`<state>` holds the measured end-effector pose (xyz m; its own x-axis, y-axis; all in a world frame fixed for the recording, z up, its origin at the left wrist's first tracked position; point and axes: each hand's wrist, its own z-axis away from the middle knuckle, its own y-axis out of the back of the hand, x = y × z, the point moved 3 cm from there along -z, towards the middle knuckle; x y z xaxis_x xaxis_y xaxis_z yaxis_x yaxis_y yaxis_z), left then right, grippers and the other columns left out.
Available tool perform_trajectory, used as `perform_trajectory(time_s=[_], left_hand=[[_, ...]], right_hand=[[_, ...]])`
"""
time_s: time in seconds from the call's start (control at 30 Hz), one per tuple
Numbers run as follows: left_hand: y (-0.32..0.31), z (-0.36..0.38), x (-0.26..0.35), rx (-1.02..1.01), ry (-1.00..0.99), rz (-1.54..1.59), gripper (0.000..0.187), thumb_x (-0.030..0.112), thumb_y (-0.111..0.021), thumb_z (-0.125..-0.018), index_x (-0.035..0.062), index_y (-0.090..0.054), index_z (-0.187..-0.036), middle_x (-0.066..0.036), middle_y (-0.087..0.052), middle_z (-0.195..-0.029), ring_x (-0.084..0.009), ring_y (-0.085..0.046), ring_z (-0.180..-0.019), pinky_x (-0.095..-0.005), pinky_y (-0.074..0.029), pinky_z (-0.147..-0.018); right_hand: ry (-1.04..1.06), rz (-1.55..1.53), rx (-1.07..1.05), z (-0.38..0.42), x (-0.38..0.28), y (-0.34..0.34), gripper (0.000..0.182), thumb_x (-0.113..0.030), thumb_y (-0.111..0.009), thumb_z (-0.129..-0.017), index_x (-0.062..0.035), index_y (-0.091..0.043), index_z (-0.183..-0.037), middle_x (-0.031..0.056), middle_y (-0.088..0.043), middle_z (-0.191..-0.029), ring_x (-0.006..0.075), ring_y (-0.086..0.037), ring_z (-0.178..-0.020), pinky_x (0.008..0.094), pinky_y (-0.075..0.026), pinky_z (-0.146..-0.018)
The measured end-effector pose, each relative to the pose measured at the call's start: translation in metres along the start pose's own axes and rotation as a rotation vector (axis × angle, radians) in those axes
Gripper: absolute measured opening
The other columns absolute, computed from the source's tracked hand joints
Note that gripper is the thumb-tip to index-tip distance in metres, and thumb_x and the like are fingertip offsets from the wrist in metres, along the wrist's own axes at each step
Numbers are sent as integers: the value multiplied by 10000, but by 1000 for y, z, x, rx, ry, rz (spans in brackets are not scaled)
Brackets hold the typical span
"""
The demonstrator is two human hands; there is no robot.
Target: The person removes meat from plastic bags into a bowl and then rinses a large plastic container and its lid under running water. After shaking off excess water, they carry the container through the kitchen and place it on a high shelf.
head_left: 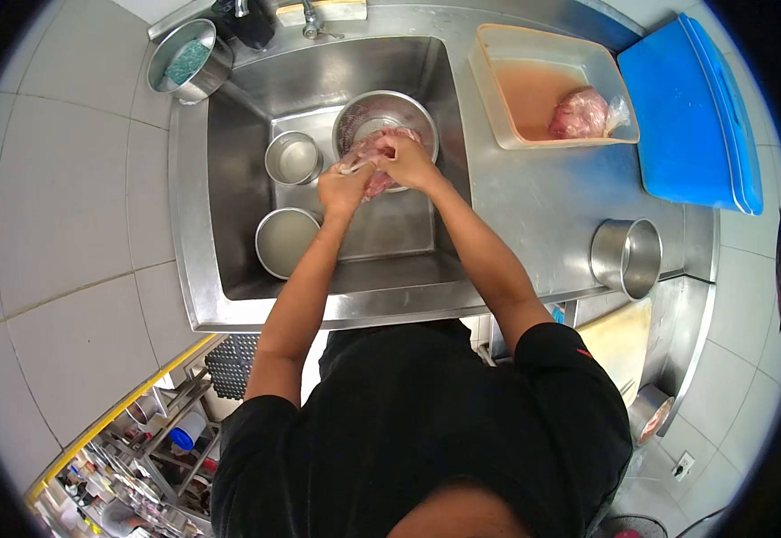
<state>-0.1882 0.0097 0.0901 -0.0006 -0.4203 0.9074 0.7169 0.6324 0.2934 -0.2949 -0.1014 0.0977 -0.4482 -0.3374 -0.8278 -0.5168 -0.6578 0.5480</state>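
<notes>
Over the sink, both my hands grip one piece of raw meat [379,182], pink and red, at the near rim of a round metal bowl [347,117]. My left hand [344,187] is closed on the meat's left edge, where a pale strip shows. Fingers bent into the meat, my right hand [408,164] holds its right side. More of the meat lies across the bowl behind my fingers. Left of the bowl stands a small metal pot [293,158] with cloudy liquid. Nearer me is a larger pot [260,244], also holding cloudy liquid.
Steel sink walls [238,179] surround the pots. On the right counter sit a plastic tub [516,67] with reddish water and bagged meat [579,115], a blue cooler [686,117] and a metal pot [607,251]. A pot with a green scrubber [188,63] stands at the back left, near the faucet [312,18].
</notes>
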Motion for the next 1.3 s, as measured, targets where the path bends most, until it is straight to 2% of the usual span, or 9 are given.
perform_trajectory(time_s=[0.1,0.3,0.37,0.47,0.77,0.97,1.07,1.13,1.3], left_hand=[[3,4,6,139,-101,-271,363,298,-754,-688,-31,-672,-818,-115,-665,-699,-122,-610,-608,-285,-477,-544],[-8,-13,0,237,-339,-397,317,285,-743,-652,-11,-667,-737,-144,-640,-619,-183,-638,-585,-319,-493,-579],[-4,-10,4,215,-288,-347,334,301,-743,-654,-14,-666,-735,-149,-641,-624,-189,-638,-582,-322,-494,-579],[4,-8,23,195,-179,-329,370,335,-746,-652,-17,-665,-732,-156,-643,-633,-201,-639,-581,-324,-496,-579],[-2,-34,-16,97,-172,-736,506,449,-641,-714,-52,-663,-784,-240,-640,-757,-355,-651,-751,-421,-500,-694],[-2,-5,11,141,-141,-270,317,269,-623,-732,-40,-663,-790,-230,-646,-755,-314,-659,-711,-392,-493,-657],[4,-5,11,183,-113,-216,204,169,-618,-744,-33,-643,-756,-97,-621,-619,-151,-576,-574,-328,-452,-534],[4,4,21,85,46,36,148,115,-590,-735,-25,-635,-758,-54,-606,-639,-116,-539,-568,-292,-438,-508],[12,13,23,49,185,231,89,51,-556,-708,-6,-590,-767,-35,-576,-668,-96,-511,-566,-261,-410,-480]], right_hand=[[-37,-23,-45,-5,7,-5,182,-145,-641,-708,-32,-622,-850,165,-628,-940,319,-516,-1077,424,-292,-999],[234,165,205,-3,7,1,180,-90,-645,-699,-32,-628,-870,167,-632,-849,311,-585,-947,414,-434,-835],[-3,-99,171,-8,20,0,219,-92,-656,-706,-25,-633,-913,170,-639,-847,280,-631,-799,359,-488,-687],[65,77,233,-14,11,6,235,-97,-658,-723,-19,-632,-943,160,-646,-826,239,-645,-705,333,-496,-627],[200,142,368,-6,-9,-14,159,-198,-597,-799,-53,-629,-856,148,-624,-859,319,-585,-846,416,-428,-784],[-7,50,291,-30,43,-10,168,-129,-629,-764,-50,-644,-912,103,-657,-857,204,-620,-789,360,-472,-741],[-111,-225,238,-32,33,1,222,-60,-649,-727,-52,-664,-948,69,-668,-795,123,-618,-682,315,-502,-595],[-352,-332,204,-30,25,11,260,-71,-686,-707,-61,-675,-967,72,-661,-781,143,-622,-664,298,-504,-556],[-430,-756,213,-54,64,7,260,23,-658,-706,-16,-660,-964,86,-652,-822,151,-618,-648,276,-514,-549]])
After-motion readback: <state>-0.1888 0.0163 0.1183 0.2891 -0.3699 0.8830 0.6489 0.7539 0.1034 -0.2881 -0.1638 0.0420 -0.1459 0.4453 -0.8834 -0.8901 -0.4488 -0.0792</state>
